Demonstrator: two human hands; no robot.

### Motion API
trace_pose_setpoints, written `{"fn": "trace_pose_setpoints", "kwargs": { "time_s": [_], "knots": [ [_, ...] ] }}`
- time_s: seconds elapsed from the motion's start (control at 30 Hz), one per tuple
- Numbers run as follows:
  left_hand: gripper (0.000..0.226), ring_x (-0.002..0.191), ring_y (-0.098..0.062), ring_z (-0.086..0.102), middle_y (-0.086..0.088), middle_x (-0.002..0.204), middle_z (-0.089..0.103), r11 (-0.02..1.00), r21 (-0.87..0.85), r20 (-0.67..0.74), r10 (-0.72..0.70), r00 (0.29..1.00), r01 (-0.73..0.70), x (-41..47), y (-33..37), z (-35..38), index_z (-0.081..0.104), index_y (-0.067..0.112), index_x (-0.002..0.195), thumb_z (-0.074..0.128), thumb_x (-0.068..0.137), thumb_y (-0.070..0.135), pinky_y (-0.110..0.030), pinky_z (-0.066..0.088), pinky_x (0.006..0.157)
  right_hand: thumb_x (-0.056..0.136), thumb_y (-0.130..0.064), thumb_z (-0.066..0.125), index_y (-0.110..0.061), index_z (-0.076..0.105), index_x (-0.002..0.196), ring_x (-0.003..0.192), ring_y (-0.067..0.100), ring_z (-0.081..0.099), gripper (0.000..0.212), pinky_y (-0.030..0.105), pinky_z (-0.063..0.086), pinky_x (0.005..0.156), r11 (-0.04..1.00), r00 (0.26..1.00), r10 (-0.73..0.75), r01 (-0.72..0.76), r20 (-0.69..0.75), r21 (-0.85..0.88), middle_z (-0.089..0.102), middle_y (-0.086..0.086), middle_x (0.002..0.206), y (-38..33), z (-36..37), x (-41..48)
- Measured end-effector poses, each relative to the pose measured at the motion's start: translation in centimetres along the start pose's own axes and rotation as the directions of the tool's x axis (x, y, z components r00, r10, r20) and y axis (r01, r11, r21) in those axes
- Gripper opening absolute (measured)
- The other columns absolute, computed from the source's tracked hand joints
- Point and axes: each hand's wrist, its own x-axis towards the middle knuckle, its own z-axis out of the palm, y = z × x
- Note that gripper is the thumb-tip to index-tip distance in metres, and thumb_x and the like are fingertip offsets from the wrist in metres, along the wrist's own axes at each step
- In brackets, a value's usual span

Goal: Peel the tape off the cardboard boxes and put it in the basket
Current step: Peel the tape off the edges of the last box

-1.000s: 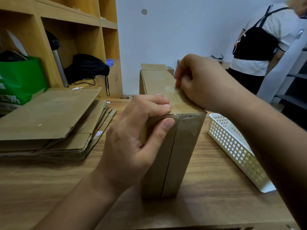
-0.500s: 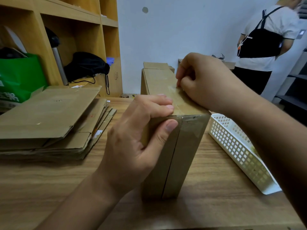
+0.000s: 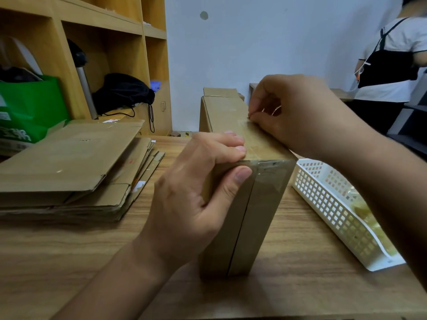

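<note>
From my remote seat, nearest is the wooden table (image 3: 69, 262). On it a tall, narrow cardboard box (image 3: 251, 227) stands on edge, running away from me. My left hand (image 3: 191, 204) grips its near top corner: the fingers, pressed together, curl over the top face and the thumb lies flat on the near end. Clear tape (image 3: 269, 175) wraps that top edge and runs along the top of the box.

Just right of the box lies the white lattice basket (image 3: 323, 199), with yellowish tape scraps (image 3: 369, 222) inside. To the left, apart from the box, sits a stack of flattened cardboard (image 3: 69, 162).

Farther along the box top, my right hand (image 3: 300, 114) is curled, thumb and forefinger tips meeting in a pinch at the far end of the tape; I cannot tell if the end has lifted.

Beyond, far left, a wooden shelf unit (image 3: 115, 26) holds a green bag (image 3: 32, 105) and a black bag (image 3: 122, 93). A person (image 3: 392, 65) stands far right.
</note>
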Motion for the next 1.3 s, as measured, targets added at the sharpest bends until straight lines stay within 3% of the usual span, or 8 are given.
{"fn": "trace_pose_setpoints", "kwargs": {
  "time_s": [0.2,0.5,0.7,0.83,0.97,1.07,1.2,1.3],
  "knots": [
    [0.017,0.122,-0.014,0.06,-0.008,0.117,0.066,1.0,0.002,0.006,-0.003,1.0,0.003,-0.1,-0.1,0.0,0.065,0.002,0.108,0.062,0.096,0.014,-0.029,0.046,0.104,0.091,-0.007,0.064,-0.023,0.067,0.095,0.089,0.017,0.063,0.016,0.033,0.05,0.083,0.997,0.998,-0.046,0.048,0.031,-0.068,0.07,-0.004,0.093,-0.4,-0.2,0.5],
    [0.017,0.123,-0.013,0.06,-0.007,0.118,0.065,1.0,-0.005,0.008,0.003,1.0,-0.003,0.0,-0.1,0.0,0.064,0.003,0.11,0.061,0.097,0.014,-0.028,0.046,0.104,0.095,-0.014,0.055,-0.031,0.052,0.1,0.088,0.019,0.051,0.018,0.027,0.035,0.059,0.975,0.984,-0.01,0.049,0.176,-0.216,0.054,-0.007,0.097,-0.2,0.2,2.0],
    [0.017,0.124,-0.013,0.06,-0.008,0.118,0.066,1.0,0.0,0.011,0.005,1.0,-0.005,0.0,0.0,-0.1,0.065,0.001,0.108,0.061,0.096,0.013,-0.03,0.046,0.105,0.102,-0.02,0.049,-0.035,0.049,0.102,0.081,-0.005,0.051,0.014,0.013,0.031,0.059,0.994,0.981,0.018,0.003,0.192,-0.109,0.057,-0.015,0.095,0.6,0.0,1.2],
    [0.017,0.122,-0.013,0.06,-0.009,0.117,0.066,1.0,0.005,0.011,0.009,1.0,-0.009,0.0,0.1,-0.2,0.066,0.0,0.107,0.062,0.096,0.012,-0.029,0.046,0.104,0.103,-0.017,0.053,-0.033,0.054,0.095,0.069,-0.012,0.055,0.018,0.006,0.038,0.057,0.984,0.984,0.053,-0.08,0.171,0.158,0.062,-0.014,0.091,1.0,-0.2,0.0],
    [0.016,0.122,-0.013,0.061,-0.009,0.117,0.066,1.0,0.008,0.019,0.012,1.0,-0.012,-0.1,0.2,-0.3,0.066,0.0,0.106,0.062,0.096,0.011,-0.029,0.046,0.104,0.102,-0.012,0.054,-0.032,0.057,0.096,0.082,-0.001,0.059,0.022,0.018,0.044,0.073,0.942,0.987,0.077,-0.118,0.14,0.314,0.064,-0.01,0.095,0.8,-0.1,-1.2],
    [0.016,0.122,-0.014,0.061,-0.009,0.116,0.066,1.0,0.001,0.022,-0.008,1.0,0.008,0.1,0.0,-0.4,0.066,0.0,0.106,0.062,0.096,0.012,-0.03,0.046,0.104,0.101,-0.01,0.054,-0.028,0.057,0.104,0.088,0.008,0.06,0.019,0.022,0.047,0.077,0.948,0.995,0.075,-0.09,0.059,0.306,0.064,-0.007,0.1,0.5,0.2,-1.3],
    [0.018,0.123,-0.013,0.06,-0.008,0.116,0.066,1.0,0.004,0.024,-0.016,1.0,0.016,0.1,-0.1,-0.4,0.066,0.0,0.106,0.062,0.096,0.014,-0.029,0.046,0.104,0.099,-0.027,0.062,-0.029,0.06,0.121,0.09,0.003,0.058,0.022,0.004,0.041,0.073,0.985,0.995,0.075,-0.084,0.061,0.153,0.061,-0.009,0.113,0.4,0.1,-1.0],
    [0.018,0.123,-0.011,0.06,-0.007,0.116,0.066,1.0,0.009,0.021,-0.017,1.0,0.016,0.1,0.0,-0.4,0.066,0.001,0.107,0.062,0.096,0.015,-0.028,0.045,0.104,0.098,-0.034,0.065,-0.03,0.069,0.116,0.09,-0.002,0.06,0.019,0.003,0.039,0.074,0.993,0.994,0.061,-0.07,0.088,0.097,0.067,-0.019,0.103,0.1,0.0,-1.0]
  ]
}}
